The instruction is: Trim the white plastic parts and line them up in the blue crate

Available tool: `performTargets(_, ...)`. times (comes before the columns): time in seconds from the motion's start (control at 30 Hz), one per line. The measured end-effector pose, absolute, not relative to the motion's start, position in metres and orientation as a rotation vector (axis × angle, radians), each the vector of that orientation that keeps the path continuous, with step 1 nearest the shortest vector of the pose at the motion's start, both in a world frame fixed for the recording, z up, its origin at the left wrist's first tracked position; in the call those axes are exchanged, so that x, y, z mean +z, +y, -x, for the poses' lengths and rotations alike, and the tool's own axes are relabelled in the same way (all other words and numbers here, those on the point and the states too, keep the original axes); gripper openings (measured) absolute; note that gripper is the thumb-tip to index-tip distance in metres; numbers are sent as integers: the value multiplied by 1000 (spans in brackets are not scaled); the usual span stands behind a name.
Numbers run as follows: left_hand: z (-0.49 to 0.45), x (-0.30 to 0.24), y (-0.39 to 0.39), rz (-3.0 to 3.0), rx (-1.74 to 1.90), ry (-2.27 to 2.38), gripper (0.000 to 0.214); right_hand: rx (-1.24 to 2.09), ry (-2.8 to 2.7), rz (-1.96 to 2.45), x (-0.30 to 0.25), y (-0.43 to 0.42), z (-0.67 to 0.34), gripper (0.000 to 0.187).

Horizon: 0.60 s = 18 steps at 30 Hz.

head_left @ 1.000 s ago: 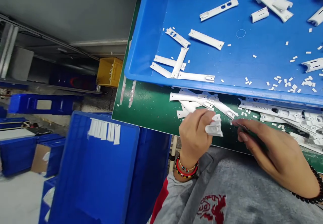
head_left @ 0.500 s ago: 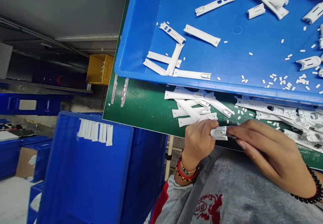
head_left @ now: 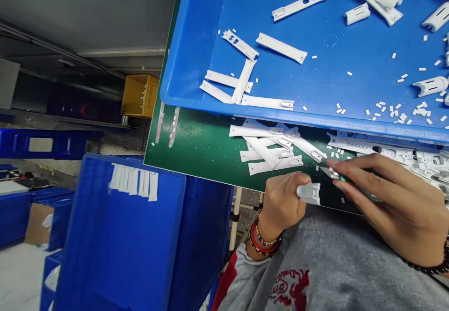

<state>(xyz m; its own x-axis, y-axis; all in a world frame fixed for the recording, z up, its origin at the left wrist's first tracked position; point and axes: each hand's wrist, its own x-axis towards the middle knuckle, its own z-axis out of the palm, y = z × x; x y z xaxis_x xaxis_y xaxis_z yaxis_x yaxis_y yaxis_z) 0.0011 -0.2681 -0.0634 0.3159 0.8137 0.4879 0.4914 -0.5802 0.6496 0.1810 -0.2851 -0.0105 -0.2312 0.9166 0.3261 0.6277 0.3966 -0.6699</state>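
My left hand point(head_left: 285, 201) is closed around a white plastic part point(head_left: 309, 192), whose hollow end sticks out to the right of the thumb; the rest is hidden in the fist. In my right hand point(head_left: 393, 198) a small craft knife point(head_left: 330, 172) is pinched between thumb and fingers. Its short pointed metal blade aims left, a little above the plastic part and apart from it. Most of the knife's handle is covered by the fingers. Beyond my left hand, a loose pile of long white plastic parts point(head_left: 261, 153) lies on the green table point(head_left: 199, 147).
A large blue tray point(head_left: 245, 111) holds scattered white parts and many tiny white chips. More white parts point(head_left: 396, 154) are heaped beyond my right hand. Below the table's left edge stands a blue bin point(head_left: 126, 250) with white strips point(head_left: 133, 181) on it. A yellow crate point(head_left: 140, 96) sits farther back.
My right hand has drawn the knife away from the plastic part, up and to the right. The left hand has shifted slightly right and down, and the part's visible end has turned.
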Motion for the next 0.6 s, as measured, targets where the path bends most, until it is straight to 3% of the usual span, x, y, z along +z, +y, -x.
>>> performTargets(0.3,-1,-64,-268,-2193,1116,1183,26,552,-1967,1346,-11,-283,-179,18)
performTargets(0.6,0,-59,-269,-2295,1038,1204,20,517,-2141,1265,-11,-280,-169,30)
